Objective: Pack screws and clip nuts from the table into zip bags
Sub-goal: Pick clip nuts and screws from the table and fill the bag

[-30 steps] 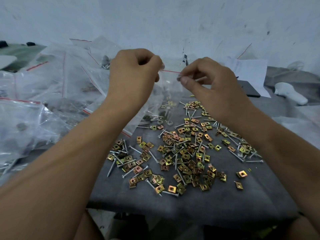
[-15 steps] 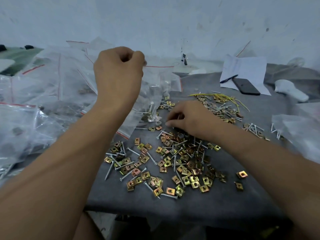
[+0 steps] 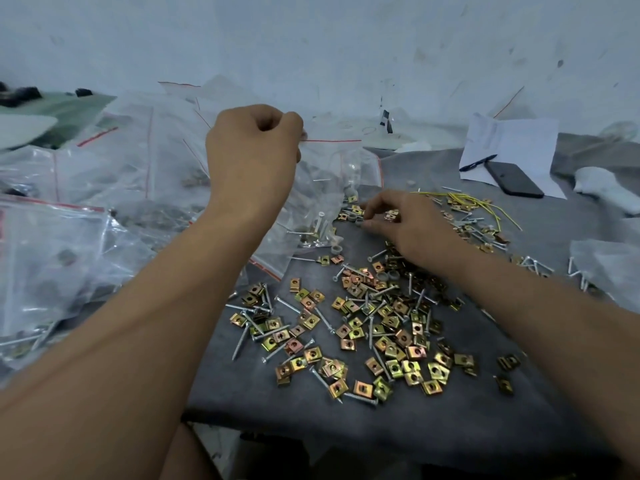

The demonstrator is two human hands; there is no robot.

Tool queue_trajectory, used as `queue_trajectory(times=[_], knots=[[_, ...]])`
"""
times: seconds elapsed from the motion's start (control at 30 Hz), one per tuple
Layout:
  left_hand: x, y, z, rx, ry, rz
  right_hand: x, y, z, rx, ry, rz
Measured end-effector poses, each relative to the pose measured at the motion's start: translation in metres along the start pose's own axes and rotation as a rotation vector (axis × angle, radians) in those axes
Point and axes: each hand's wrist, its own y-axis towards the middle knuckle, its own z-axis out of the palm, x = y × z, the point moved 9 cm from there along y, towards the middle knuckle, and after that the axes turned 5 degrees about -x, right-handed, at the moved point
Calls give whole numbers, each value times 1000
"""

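Left hand (image 3: 254, 150) pinches the limp zip bag (image 3: 329, 178) at its red-striped mouth; right hand (image 3: 405, 221), fingers curled, picks at small, stiff clip nuts (image 3: 391, 214), probably easiest pinched by their edges.

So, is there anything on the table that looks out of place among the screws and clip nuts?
Yes. A tangle of thin yellow wire lies on the far screws, right of the right hand. A few small grey rings sit among the clip nuts. A black phone and a pen rest on white paper.

Dim, flat, bluish light with faint shadows; wide-angle bending at edges, slight softness throughout.
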Motion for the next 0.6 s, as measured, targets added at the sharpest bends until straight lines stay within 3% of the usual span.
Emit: queue_trajectory(times=[0.37, 0.6], knots=[[-1, -3, 5, 12, -16, -11, 8, -1, 5, 41, -143, -115], [0, -4, 8, 35, -15, -12, 5, 0, 2, 26, -212, -94]])
